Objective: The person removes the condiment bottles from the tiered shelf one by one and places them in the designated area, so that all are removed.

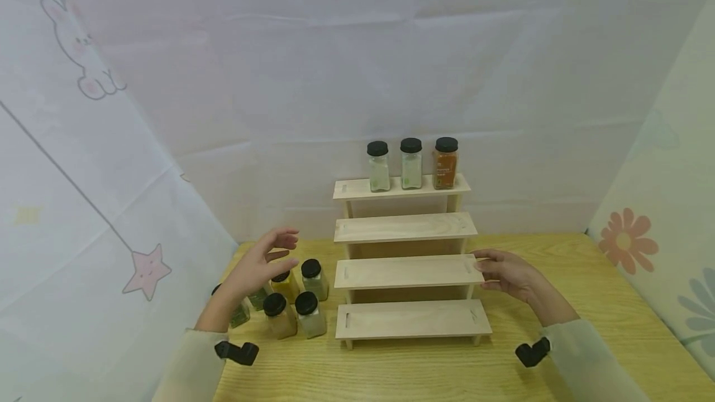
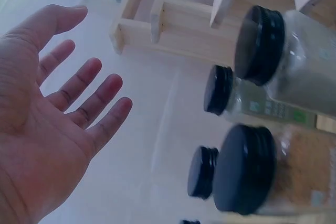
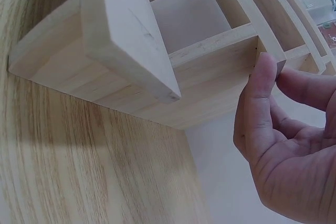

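We hold our left hand (image 1: pixel 267 261) raised and open, palm turned inward, fingers (image 2: pixel 94 95) straight and slightly spread, thumb apart above them, gripping nothing. Our right hand (image 1: pixel 505 273) reaches in from the opposite side at a lower level, fingers loosely curved, thumb tip (image 3: pixel 264 66) extended forward. Both forearms come up from the bottom edge in pale sleeves, each wrist carrying a small black camera mount.

A wooden bench (image 1: pixel 614 303) carries everything, its grain running left to right. Behind it hangs a pale sheet — a bunny (image 1: pixel 78 48) and a pink star (image 1: pixel 146 270) printed on the left panel, flowers (image 1: pixel 625 237) on the right.
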